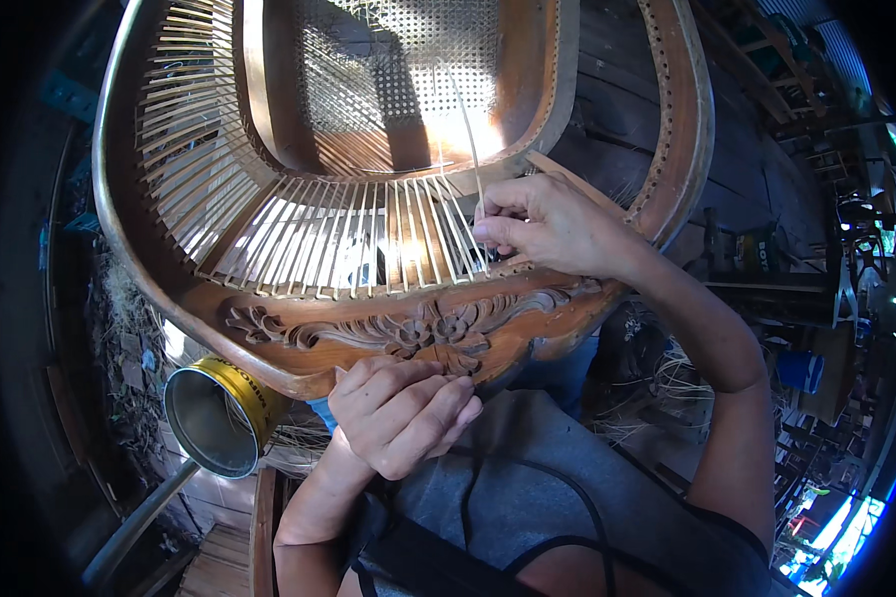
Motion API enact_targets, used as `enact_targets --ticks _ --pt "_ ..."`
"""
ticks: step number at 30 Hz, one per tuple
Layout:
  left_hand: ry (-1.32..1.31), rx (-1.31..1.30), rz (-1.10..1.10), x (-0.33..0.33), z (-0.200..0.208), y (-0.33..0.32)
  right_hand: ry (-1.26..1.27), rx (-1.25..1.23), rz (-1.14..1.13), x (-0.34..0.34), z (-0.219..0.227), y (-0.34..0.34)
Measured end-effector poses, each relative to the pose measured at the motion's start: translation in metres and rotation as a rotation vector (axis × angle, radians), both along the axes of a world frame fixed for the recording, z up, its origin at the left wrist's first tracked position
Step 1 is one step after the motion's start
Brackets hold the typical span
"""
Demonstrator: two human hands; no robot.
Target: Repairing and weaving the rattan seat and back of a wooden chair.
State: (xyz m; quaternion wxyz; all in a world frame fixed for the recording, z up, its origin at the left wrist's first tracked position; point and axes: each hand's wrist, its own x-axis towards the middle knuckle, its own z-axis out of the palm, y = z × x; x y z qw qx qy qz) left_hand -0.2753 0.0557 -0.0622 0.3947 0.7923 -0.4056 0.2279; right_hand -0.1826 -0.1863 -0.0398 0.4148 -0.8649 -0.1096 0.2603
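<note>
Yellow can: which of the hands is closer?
Left. The left hand is right of the yellow can; the right hand is farther right, higher in view, pinching a cane strand.

Dark, bold printed capitals (256, 400) on the yellow outside of a round, open-mouthed metal can (235, 380), lower left of the view, following the curve of the wall just behind the rim, turned at an angle and only partly in sight before bending away. Also a few small, pale, letter-like marks (763, 249) on a dark, bag-like item (751, 255) in the shade at far right, set sideways, too dim and tiny to read with confidence.
</note>
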Motion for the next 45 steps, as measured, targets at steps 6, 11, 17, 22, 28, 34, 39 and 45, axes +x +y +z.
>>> enact_targets --ticks 6,11,17,22,28,34,39,45 --pt "0.004 0.013 0.011 0.002 0.003 0.002 -0.151 -0.073 0.050 -0.003 0.001 0.003" --pt "0.006 0.000 0.011 0.003 0.001 0.001 -0.104 -0.052 0.003 0.000 -0.003 0.002" --pt "0.007 0.001 0.017 0.002 0.002 0.001 0.061 -0.153 0.212 -0.001 0.002 0.002" --pt "0.004 0.005 0.027 0.002 0.001 0.003 0.184 -0.023 -0.006 0.002 -0.004 0.004" --pt "-0.034 -0.024 0.024 0.006 -0.001 0.002 -0.153 -0.352 0.253 -0.007 0.001 -0.001" --pt "-0.102 -0.130 0.071 0.012 -0.001 -0.001 -0.092 0.664 -0.005 -0.113 0.034 -0.059" --pt "-0.082 -0.158 0.154 0.011 0.011 -0.007 -0.023 0.516 -0.354 -0.137 -0.078 0.002" --pt "-0.137 -0.239 0.162 0.026 0.018 -0.014 0.067 0.933 -0.607 -0.115 -0.100 0.034"
